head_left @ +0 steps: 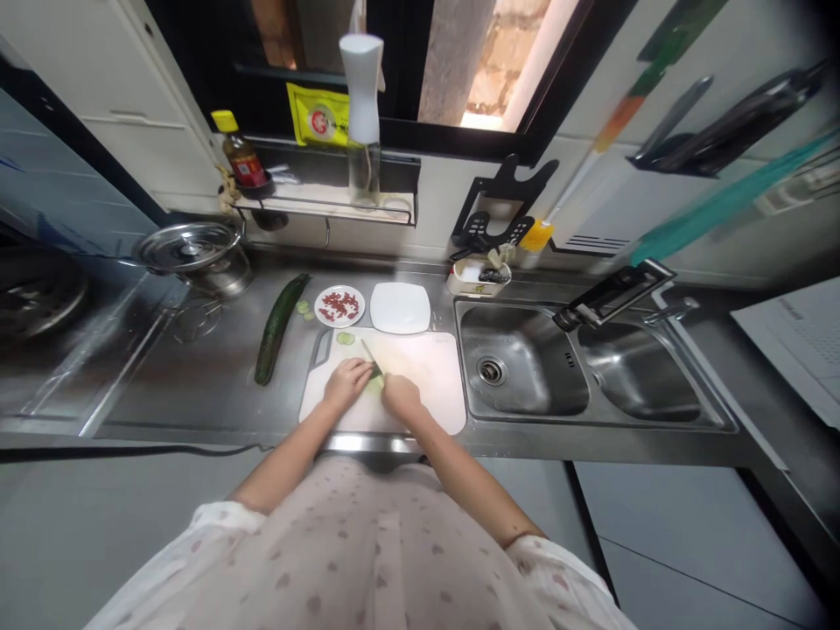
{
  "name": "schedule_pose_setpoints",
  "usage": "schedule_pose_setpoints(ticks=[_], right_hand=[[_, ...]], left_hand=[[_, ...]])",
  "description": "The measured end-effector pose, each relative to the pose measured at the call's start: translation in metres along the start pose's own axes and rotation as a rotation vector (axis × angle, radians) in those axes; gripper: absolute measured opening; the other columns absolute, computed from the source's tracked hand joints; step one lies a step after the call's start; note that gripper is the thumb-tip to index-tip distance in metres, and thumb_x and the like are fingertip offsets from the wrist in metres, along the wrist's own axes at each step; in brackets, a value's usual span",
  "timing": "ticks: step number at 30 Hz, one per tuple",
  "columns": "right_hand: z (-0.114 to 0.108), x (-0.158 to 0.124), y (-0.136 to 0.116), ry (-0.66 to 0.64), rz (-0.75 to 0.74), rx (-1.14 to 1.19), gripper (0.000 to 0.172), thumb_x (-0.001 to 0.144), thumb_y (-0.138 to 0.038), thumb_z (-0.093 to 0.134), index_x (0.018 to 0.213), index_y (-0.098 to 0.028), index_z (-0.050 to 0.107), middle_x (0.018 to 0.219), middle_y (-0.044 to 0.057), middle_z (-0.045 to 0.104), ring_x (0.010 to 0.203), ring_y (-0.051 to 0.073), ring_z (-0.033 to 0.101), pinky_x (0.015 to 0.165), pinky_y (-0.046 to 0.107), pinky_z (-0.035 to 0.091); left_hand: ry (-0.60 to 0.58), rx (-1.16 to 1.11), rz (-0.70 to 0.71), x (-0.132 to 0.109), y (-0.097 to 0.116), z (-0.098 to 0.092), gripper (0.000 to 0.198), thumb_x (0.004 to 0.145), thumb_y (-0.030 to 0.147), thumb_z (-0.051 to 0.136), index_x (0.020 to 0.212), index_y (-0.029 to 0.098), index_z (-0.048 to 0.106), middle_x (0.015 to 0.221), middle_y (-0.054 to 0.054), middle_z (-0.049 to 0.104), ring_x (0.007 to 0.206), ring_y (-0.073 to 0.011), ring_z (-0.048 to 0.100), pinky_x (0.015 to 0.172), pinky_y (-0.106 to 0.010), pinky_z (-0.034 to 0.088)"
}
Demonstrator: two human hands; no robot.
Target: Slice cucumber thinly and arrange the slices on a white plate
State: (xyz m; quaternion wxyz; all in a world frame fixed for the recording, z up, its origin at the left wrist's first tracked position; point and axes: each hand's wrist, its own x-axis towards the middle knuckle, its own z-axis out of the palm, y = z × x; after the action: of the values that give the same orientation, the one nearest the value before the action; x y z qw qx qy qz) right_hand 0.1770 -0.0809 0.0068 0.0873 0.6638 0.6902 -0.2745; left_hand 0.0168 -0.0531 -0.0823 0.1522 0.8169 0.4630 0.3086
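Note:
A white cutting board point(430, 372) lies on the steel counter in front of me. My left hand point(346, 381) rests curled on a piece of cucumber point(376, 380) on the board, holding it down. Just to its right, my right hand point(400, 395) is closed round a knife point(370, 354) whose blade points away from me across the cucumber piece. A cut slice point(345, 338) sits near the board's far left corner. A long whole cucumber point(280, 325) lies on the counter left of the board.
Behind the board stand a small plate of chopped red chilli point(339, 306) and an empty white square plate point(400, 307). A double steel sink point(525, 367) with a tap point(613, 296) is on the right. A lidded pot point(192, 252) sits at the left. Bottles stand on the back shelf point(328, 206).

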Motion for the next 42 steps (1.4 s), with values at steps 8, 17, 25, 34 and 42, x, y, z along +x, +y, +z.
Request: schedule_pose_setpoints(ticks=[8, 17, 25, 34, 42], right_hand=[[0.003, -0.018, 0.010, -0.003, -0.004, -0.027, 0.032, 0.088, -0.011, 0.038, 0.109, -0.014, 0.062, 0.102, 0.015, 0.068, 0.098, 0.022, 0.064, 0.078, 0.029, 0.047], [0.007, -0.022, 0.012, -0.001, -0.009, -0.051, 0.031, 0.089, -0.011, 0.037, 0.107, -0.014, 0.062, 0.101, 0.015, 0.068, 0.096, 0.022, 0.065, 0.076, 0.029, 0.047], [-0.002, -0.013, 0.004, -0.017, -0.017, -0.044, 0.031, 0.088, -0.010, 0.037, 0.108, -0.014, 0.061, 0.102, 0.014, 0.068, 0.098, 0.022, 0.064, 0.077, 0.028, 0.047], [0.013, -0.025, 0.019, -0.009, -0.005, -0.071, 0.031, 0.088, -0.011, 0.038, 0.105, -0.014, 0.062, 0.099, 0.014, 0.068, 0.096, 0.022, 0.065, 0.076, 0.028, 0.047], [0.009, -0.016, 0.012, -0.017, -0.007, -0.069, 0.031, 0.088, -0.011, 0.037, 0.107, -0.014, 0.062, 0.101, 0.015, 0.068, 0.098, 0.022, 0.064, 0.077, 0.029, 0.047]], left_hand=[[0.003, 0.014, -0.004, 0.000, 0.000, 0.000, 0.028, 0.093, 0.032, 0.046, 0.106, 0.022, 0.069, 0.098, -0.007, 0.066, 0.091, -0.0185, 0.058, 0.082, -0.033, 0.048], [-0.003, 0.014, -0.010, -0.001, -0.001, 0.001, 0.027, 0.093, 0.031, 0.047, 0.106, 0.022, 0.069, 0.098, -0.007, 0.066, 0.091, -0.0185, 0.058, 0.082, -0.033, 0.048], [-0.007, 0.011, -0.003, 0.001, 0.000, 0.000, 0.027, 0.093, 0.031, 0.047, 0.106, 0.021, 0.069, 0.096, -0.007, 0.065, 0.091, -0.0183, 0.058, 0.082, -0.032, 0.048], [0.007, 0.013, -0.004, 0.000, -0.001, 0.002, 0.027, 0.093, 0.031, 0.047, 0.105, 0.021, 0.069, 0.097, -0.007, 0.066, 0.091, -0.0184, 0.058, 0.082, -0.032, 0.048], [0.017, 0.021, -0.002, 0.001, 0.001, 0.000, 0.027, 0.093, 0.031, 0.047, 0.104, 0.020, 0.070, 0.098, -0.007, 0.066, 0.090, -0.0181, 0.058, 0.082, -0.032, 0.048]])
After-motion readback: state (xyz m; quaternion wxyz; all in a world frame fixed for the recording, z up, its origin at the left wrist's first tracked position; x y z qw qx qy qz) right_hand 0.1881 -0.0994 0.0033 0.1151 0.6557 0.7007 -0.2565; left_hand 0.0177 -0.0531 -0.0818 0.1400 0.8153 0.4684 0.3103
